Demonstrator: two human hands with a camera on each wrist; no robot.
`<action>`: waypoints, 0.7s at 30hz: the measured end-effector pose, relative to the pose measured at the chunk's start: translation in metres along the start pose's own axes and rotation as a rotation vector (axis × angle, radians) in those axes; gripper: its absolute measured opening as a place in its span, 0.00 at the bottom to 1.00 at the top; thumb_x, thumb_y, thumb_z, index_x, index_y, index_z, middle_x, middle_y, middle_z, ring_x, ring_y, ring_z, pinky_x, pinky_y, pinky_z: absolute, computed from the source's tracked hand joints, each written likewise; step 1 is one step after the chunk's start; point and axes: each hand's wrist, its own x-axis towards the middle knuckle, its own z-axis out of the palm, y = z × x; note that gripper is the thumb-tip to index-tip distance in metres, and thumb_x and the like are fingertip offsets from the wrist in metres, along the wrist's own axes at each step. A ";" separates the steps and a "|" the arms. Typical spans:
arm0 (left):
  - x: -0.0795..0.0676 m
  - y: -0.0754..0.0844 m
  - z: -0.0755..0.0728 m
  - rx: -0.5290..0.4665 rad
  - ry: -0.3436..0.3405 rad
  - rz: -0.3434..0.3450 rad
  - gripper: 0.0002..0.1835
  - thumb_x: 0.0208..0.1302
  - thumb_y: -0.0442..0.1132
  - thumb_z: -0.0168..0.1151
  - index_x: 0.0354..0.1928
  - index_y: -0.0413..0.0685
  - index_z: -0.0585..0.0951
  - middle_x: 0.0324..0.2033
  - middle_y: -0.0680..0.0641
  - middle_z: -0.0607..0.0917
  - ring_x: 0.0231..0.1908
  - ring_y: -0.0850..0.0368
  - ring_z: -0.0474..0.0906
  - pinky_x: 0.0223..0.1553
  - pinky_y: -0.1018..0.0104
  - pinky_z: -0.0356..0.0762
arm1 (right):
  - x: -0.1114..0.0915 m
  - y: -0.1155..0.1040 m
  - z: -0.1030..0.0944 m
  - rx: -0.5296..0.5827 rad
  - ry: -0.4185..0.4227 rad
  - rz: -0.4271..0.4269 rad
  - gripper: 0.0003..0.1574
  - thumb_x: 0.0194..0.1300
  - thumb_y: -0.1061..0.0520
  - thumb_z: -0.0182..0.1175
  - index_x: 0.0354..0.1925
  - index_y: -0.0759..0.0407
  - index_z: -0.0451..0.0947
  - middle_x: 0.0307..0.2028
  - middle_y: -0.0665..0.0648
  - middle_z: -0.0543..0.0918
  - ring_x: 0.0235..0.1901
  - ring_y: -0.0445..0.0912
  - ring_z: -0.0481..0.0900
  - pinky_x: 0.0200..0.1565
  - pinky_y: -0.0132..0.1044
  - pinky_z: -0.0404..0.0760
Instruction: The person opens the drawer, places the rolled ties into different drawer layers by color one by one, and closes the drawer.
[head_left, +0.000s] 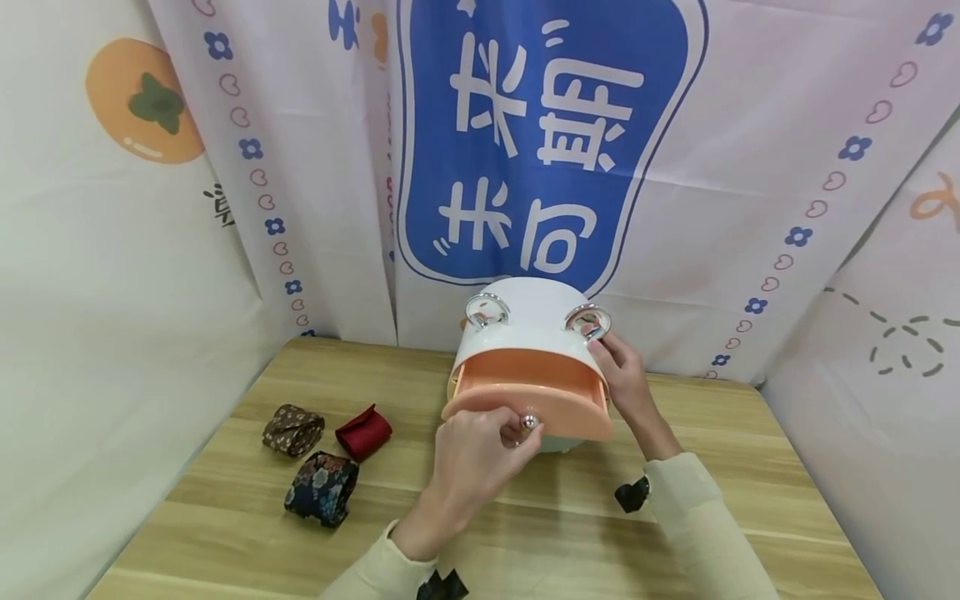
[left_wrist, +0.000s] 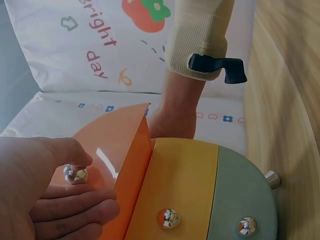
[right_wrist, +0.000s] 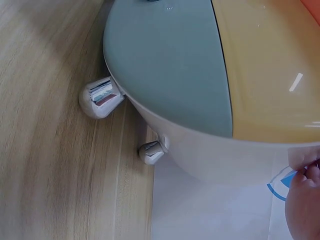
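A small white chest of drawers [head_left: 525, 325] with a rounded body stands near the back of the table. Its peach top drawer [head_left: 525, 408] is pulled out, and the part of its inside in sight holds nothing. My left hand [head_left: 476, 458] pinches the round silver knob [head_left: 530, 422] on that drawer's front. Below it, the yellow drawer [left_wrist: 182, 185] and the green drawer [left_wrist: 245, 187] are closed. My right hand [head_left: 626, 379] touches the chest's right side with extended fingers, just below a silver ring [head_left: 588, 321]; some fingertips are hidden.
Three rolled neckties lie left of the chest: a brown patterned necktie [head_left: 293, 430], a red necktie [head_left: 363, 432] and a dark floral necktie [head_left: 322, 488]. The chest has short silver legs [right_wrist: 101, 97] on the wooden table [head_left: 225, 492]. A printed curtain [head_left: 337, 167] hangs behind.
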 end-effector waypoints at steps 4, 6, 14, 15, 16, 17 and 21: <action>-0.003 0.002 -0.001 0.006 0.019 0.023 0.16 0.55 0.54 0.79 0.18 0.60 0.83 0.16 0.64 0.84 0.16 0.72 0.76 0.19 0.78 0.66 | 0.000 0.001 0.000 0.012 0.007 -0.013 0.26 0.82 0.51 0.54 0.68 0.66 0.76 0.60 0.56 0.84 0.49 0.34 0.83 0.50 0.25 0.84; -0.005 0.002 -0.001 0.013 0.028 0.035 0.16 0.54 0.54 0.79 0.18 0.60 0.83 0.16 0.64 0.84 0.16 0.72 0.76 0.19 0.78 0.66 | 0.000 0.001 0.000 0.017 0.014 -0.016 0.26 0.82 0.52 0.54 0.67 0.66 0.76 0.56 0.46 0.85 0.48 0.34 0.83 0.49 0.25 0.84; -0.010 0.006 -0.005 0.033 0.045 0.043 0.17 0.52 0.54 0.80 0.17 0.60 0.82 0.15 0.64 0.83 0.15 0.72 0.70 0.18 0.77 0.64 | 0.000 0.000 0.000 0.018 0.014 -0.017 0.28 0.82 0.52 0.54 0.70 0.65 0.75 0.56 0.41 0.83 0.49 0.34 0.83 0.51 0.25 0.83; -0.011 0.006 -0.005 0.037 0.050 0.043 0.17 0.52 0.54 0.81 0.17 0.60 0.82 0.14 0.64 0.83 0.14 0.71 0.70 0.18 0.77 0.64 | -0.001 0.000 0.000 0.017 0.014 -0.017 0.28 0.82 0.52 0.54 0.70 0.65 0.75 0.56 0.42 0.83 0.49 0.34 0.83 0.51 0.25 0.83; -0.012 0.006 -0.005 0.043 0.054 0.046 0.17 0.51 0.54 0.81 0.17 0.60 0.82 0.15 0.64 0.83 0.14 0.71 0.70 0.17 0.76 0.65 | 0.000 0.000 0.000 0.015 0.012 -0.016 0.28 0.82 0.52 0.54 0.70 0.65 0.75 0.56 0.42 0.83 0.50 0.34 0.83 0.51 0.25 0.83; -0.013 0.006 -0.006 0.048 0.057 0.049 0.17 0.51 0.54 0.81 0.17 0.60 0.82 0.15 0.64 0.83 0.14 0.71 0.71 0.17 0.76 0.65 | 0.000 0.000 0.001 0.016 0.013 -0.016 0.28 0.82 0.52 0.54 0.70 0.65 0.75 0.56 0.42 0.83 0.50 0.34 0.83 0.51 0.25 0.83; -0.016 0.008 -0.007 0.067 0.072 0.056 0.17 0.49 0.55 0.82 0.16 0.62 0.81 0.14 0.65 0.82 0.14 0.69 0.73 0.16 0.74 0.66 | 0.000 0.000 0.001 0.013 0.019 -0.019 0.28 0.82 0.53 0.54 0.69 0.70 0.74 0.55 0.39 0.84 0.50 0.33 0.83 0.51 0.24 0.83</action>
